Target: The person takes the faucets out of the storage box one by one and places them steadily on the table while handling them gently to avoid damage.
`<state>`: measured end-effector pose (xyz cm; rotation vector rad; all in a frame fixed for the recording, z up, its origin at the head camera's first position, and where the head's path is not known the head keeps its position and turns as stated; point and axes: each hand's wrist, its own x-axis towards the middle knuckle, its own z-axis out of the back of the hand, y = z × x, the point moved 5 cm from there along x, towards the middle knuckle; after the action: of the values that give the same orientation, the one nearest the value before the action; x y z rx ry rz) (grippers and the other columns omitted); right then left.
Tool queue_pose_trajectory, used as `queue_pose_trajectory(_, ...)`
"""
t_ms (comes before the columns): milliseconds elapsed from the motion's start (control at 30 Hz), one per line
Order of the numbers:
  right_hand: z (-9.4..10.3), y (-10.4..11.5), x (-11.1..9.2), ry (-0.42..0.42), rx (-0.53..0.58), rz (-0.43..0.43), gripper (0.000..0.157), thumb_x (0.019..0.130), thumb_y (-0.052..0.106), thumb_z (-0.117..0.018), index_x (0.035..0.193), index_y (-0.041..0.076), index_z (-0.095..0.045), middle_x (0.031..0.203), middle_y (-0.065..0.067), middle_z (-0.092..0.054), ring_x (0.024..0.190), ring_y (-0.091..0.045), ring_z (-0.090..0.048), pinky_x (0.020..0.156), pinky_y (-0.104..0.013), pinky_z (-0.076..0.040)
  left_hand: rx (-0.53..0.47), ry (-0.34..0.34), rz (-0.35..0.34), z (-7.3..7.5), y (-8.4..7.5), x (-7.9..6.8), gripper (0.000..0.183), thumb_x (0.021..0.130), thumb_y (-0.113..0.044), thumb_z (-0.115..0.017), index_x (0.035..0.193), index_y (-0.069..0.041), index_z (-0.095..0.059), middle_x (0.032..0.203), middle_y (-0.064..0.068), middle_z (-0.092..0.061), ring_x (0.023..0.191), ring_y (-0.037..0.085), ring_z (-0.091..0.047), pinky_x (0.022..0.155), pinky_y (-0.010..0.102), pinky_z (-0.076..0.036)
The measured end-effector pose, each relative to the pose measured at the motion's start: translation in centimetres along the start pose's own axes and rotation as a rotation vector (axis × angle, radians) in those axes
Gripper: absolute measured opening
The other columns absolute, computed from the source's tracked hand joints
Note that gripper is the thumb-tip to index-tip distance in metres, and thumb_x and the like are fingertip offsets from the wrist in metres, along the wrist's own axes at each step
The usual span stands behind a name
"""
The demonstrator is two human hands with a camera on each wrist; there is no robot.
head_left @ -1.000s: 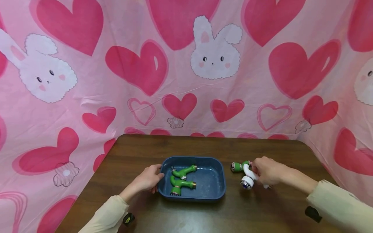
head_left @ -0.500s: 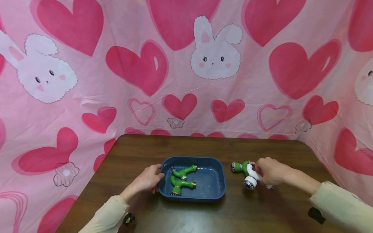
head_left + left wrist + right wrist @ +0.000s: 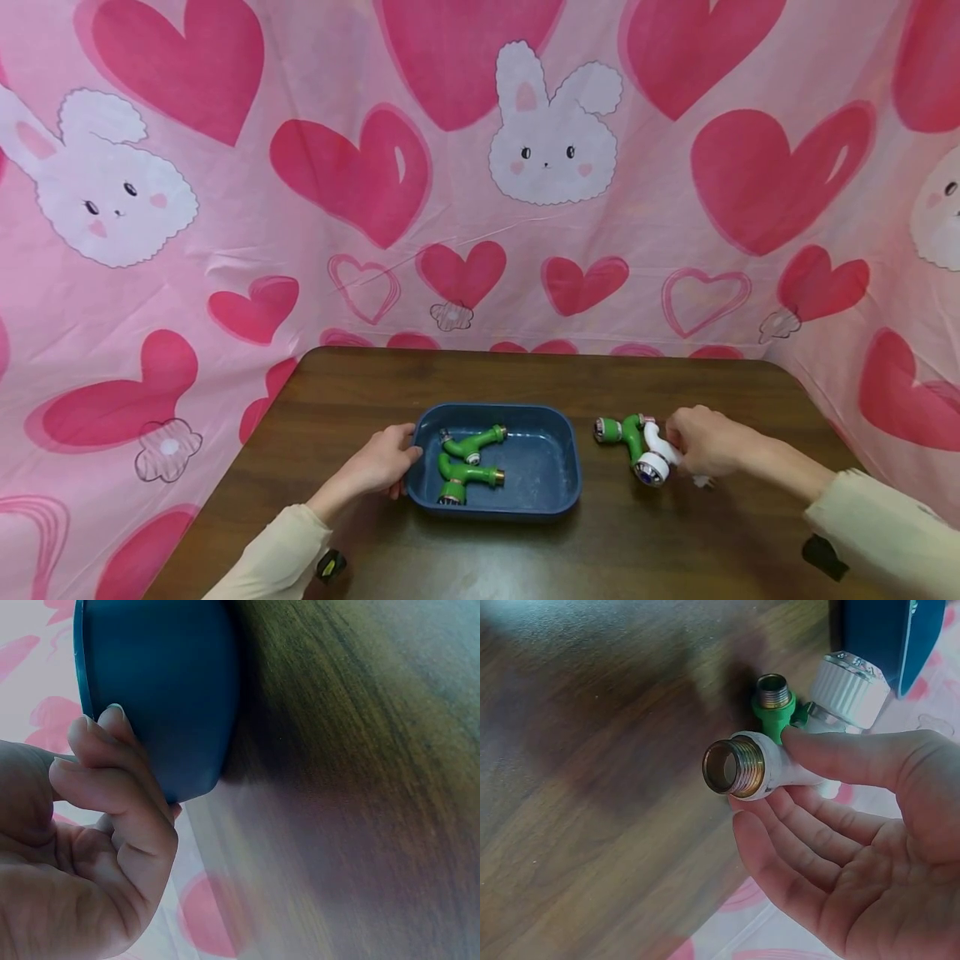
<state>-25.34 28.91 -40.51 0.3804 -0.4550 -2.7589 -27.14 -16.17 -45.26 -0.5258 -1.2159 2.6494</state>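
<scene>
My right hand (image 3: 701, 437) pinches a white tap (image 3: 657, 457) between thumb and fingers, right of the tub; its round ribbed knob points toward me. In the right wrist view, the tap's threaded brass end (image 3: 735, 766) juts past the fingertips. Close beside it a green tap (image 3: 626, 431) lies on the table, partly overlapped by the white one. My left hand (image 3: 382, 462) holds the left rim of a blue plastic tub (image 3: 517, 512), fingers curled against its outer wall in the left wrist view. Two green taps, one further back (image 3: 476, 442) and one nearer (image 3: 463, 473), lie in the tub's left half.
The brown wooden table (image 3: 495, 558) has rounded back corners. A pink cloth (image 3: 480, 208) printed with hearts and rabbits hangs behind it and along both sides. Black wrist devices show below the left sleeve (image 3: 277, 542) and the right sleeve (image 3: 870, 517).
My right hand and the white tap have shifted slightly to the right, uncovering more of the green tap beside it. The left hand and the tub have stayed in place.
</scene>
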Motion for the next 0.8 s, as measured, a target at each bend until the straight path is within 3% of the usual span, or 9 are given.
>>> queue_pose_trajectory(800, -0.3, -2.3, 0.0, -0.025, -0.006, -0.021, 0.03, 0.072, 0.001, -0.088, 0.075, 0.011, -0.059, 0.071, 0.001, -0.053, 0.064, -0.015, -0.051, 0.054, -0.029, -0.045, -0.007, 0.006, -0.013, 0.0, 0.1, -0.1, 0.055, 0.108, -0.007, -0.057, 0.154, 0.015, -0.037, 0.06, 0.011, -0.062, 0.04, 0.017, -0.055, 0.041, 0.03, -0.049)
